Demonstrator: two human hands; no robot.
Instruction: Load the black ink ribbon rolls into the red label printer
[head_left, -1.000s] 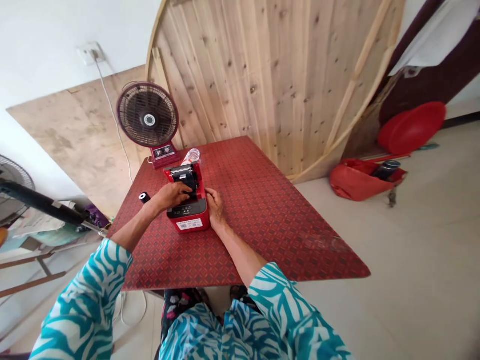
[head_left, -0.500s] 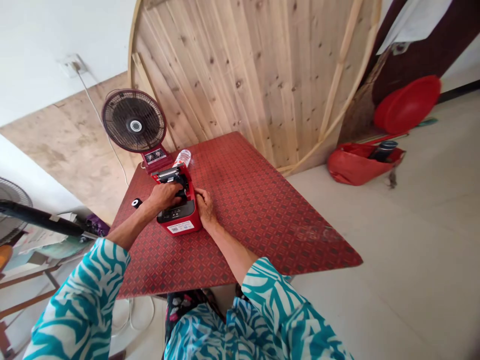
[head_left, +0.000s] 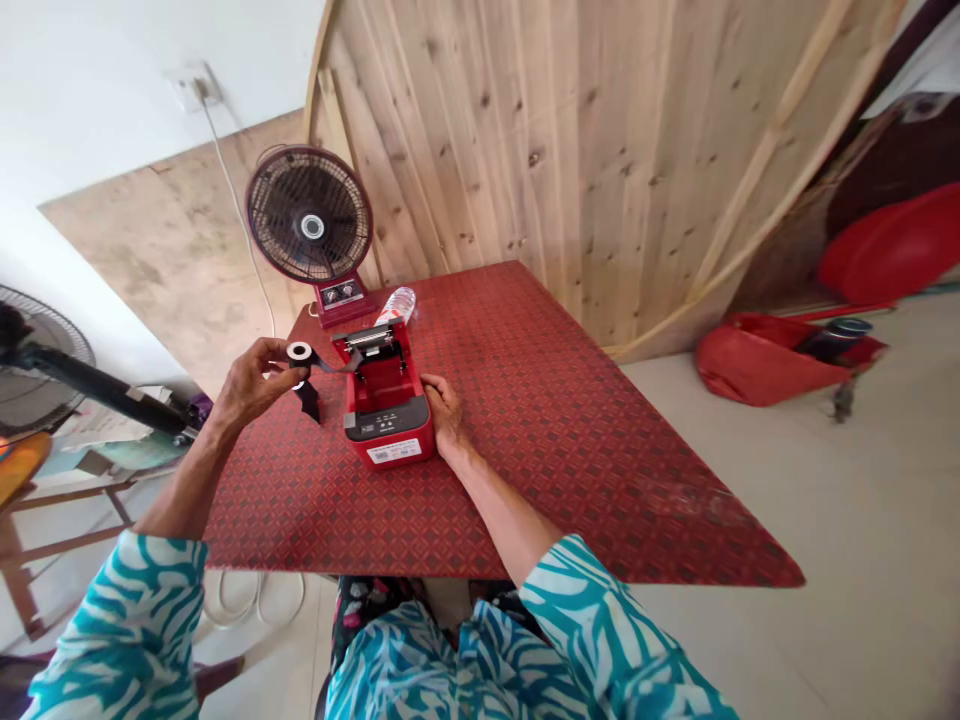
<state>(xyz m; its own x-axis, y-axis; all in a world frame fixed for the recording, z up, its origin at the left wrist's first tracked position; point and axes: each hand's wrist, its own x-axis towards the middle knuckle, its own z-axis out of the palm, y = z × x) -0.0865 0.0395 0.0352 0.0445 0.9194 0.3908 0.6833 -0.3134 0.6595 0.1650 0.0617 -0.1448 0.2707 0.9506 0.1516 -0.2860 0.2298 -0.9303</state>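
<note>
A red and black label printer (head_left: 390, 425) sits on the table with its lid (head_left: 371, 345) raised and its red inner bay showing. Pinched between the thumb and fingers of my left hand (head_left: 251, 385) is a ribbon roll (head_left: 300, 354), black with a white core. Black film runs from this roll toward the raised lid. Below the roll hangs or lies more dark film (head_left: 307, 400); I cannot tell which. My right hand (head_left: 444, 410) grips the printer's right side, fingers together and slightly curled.
A dark red fan (head_left: 310, 215) stands behind the printer, with a clear plastic bottle (head_left: 399, 303) lying next to it. The patterned red table (head_left: 562, 450) meets a wooden panel (head_left: 562, 130) at the back. On the floor to the right lies a red bag (head_left: 750, 360).
My left hand has come out of the printer and moved left, now holding the ribbon roll with film trailing. My right hand stays at the printer's side. The view has shifted.
</note>
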